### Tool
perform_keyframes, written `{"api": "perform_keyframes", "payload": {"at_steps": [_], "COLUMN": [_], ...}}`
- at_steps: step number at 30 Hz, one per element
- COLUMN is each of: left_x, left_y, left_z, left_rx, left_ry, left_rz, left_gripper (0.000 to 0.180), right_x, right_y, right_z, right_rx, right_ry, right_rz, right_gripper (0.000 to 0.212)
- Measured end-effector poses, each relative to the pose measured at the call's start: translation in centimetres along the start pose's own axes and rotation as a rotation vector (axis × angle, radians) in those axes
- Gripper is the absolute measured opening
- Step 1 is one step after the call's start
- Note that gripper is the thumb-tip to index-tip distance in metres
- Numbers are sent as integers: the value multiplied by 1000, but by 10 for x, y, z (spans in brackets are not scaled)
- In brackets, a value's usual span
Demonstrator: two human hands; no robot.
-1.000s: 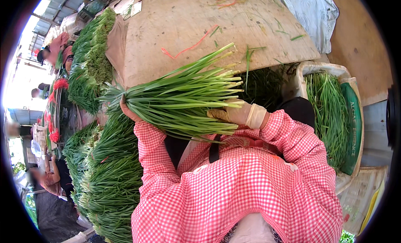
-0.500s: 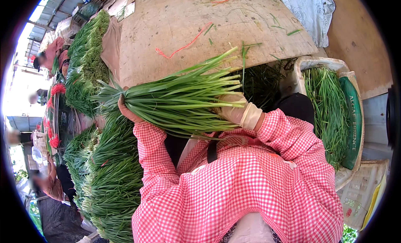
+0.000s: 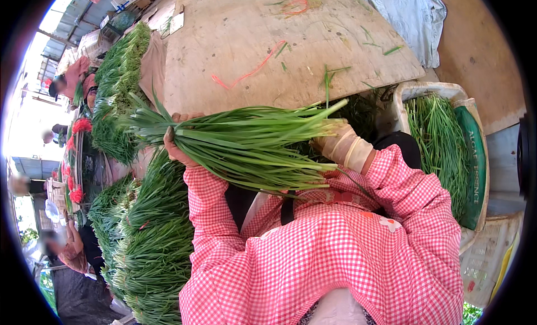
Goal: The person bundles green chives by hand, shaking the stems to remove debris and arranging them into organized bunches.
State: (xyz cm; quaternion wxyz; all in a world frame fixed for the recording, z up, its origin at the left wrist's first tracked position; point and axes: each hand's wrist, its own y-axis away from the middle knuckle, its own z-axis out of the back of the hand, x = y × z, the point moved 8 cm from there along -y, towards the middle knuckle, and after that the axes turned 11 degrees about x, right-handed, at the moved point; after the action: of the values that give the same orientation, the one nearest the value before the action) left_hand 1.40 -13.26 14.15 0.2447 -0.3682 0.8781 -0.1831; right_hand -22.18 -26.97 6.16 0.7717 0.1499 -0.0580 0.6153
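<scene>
We grasp the bunch of green chives [image 3: 246, 146] crosswise at mid-frame, left hand [image 3: 176, 149] clenched near the tips, gloved right hand [image 3: 338, 143] gripping the stems; keeping ends level seems wise.

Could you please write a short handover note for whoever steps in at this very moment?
Left hand: bare, gripping one end of the chive bundle.
Right hand: gloved, holding the other end of the bundle.
The bundle is held level at chest height, above the near edge of the wooden board.
Done: stacked chives lie piled to the left, with more beyond them; the bundle in hand is gathered.
Left: no tie shows on the bundle; a red band lies loose on the board. Loose chives wait in the sack on the right.
</scene>
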Motion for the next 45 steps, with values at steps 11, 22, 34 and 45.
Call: {"api": "perform_keyframes", "payload": {"at_steps": [11,22,34,45], "left_x": [-55,-35,-37,-37], "left_y": [-31,-33,-23,-24], "left_z": [-39,-62,-53,-54], "left_rx": [196,304,290,297], "left_ry": [30,118,168,159], "left_rz": [-119,1,-29,20], "left_gripper": [21,20,20,21], "right_x": [-97,0,9,-19], "right_y": [51,3,20,7], "right_z": [-8,81,84,68], "right_rx": [414,-481,-695,-606], "right_ry": [154,-198,-204,-365], "right_rz": [-365,108,186,38], "right_gripper": [24,57,34,18]}}
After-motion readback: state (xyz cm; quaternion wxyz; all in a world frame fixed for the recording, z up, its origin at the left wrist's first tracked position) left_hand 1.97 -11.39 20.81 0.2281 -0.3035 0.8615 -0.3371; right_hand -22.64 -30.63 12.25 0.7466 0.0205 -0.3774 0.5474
